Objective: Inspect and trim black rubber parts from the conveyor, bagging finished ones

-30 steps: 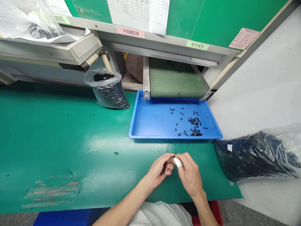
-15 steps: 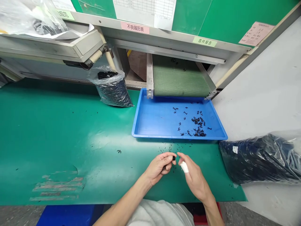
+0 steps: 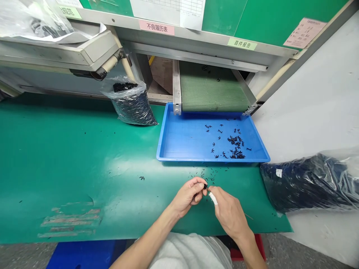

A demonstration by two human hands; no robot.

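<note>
Here you are with your left hand (image 3: 186, 196) curled nearly shut, thumb and fingertips pinching a small black part (image 3: 205, 186) low over the green desk (image 3: 70, 149). Your right hand (image 3: 230, 213) comes in from the lower right, its fingers drawn in toward that same part, a white wrap (image 3: 213, 198) around one fingertip right at the part's edge. Does the right hand actually have hold of it? You can't tell from this view. That wrap looks like protection for close finger work, and keeping both hands tight together seems to steady something this tiny. Just above your hands, loose black bits (image 3: 204, 173) lie scattered on the desk, in front of a blue tray (image 3: 185, 159). The tray's far edge sits under the end of a green mesh conveyor belt (image 3: 214, 95), apparently placed to catch what drops off it. Inside, black pieces (image 3: 237, 147) gather in a loose cluster right of centre. A clear bag of black parts (image 3: 133, 110) stands left of the tray, and a larger dark-filled bag (image 3: 305, 183) lies at the right of the frame, both within easy reach, it seems.
</note>
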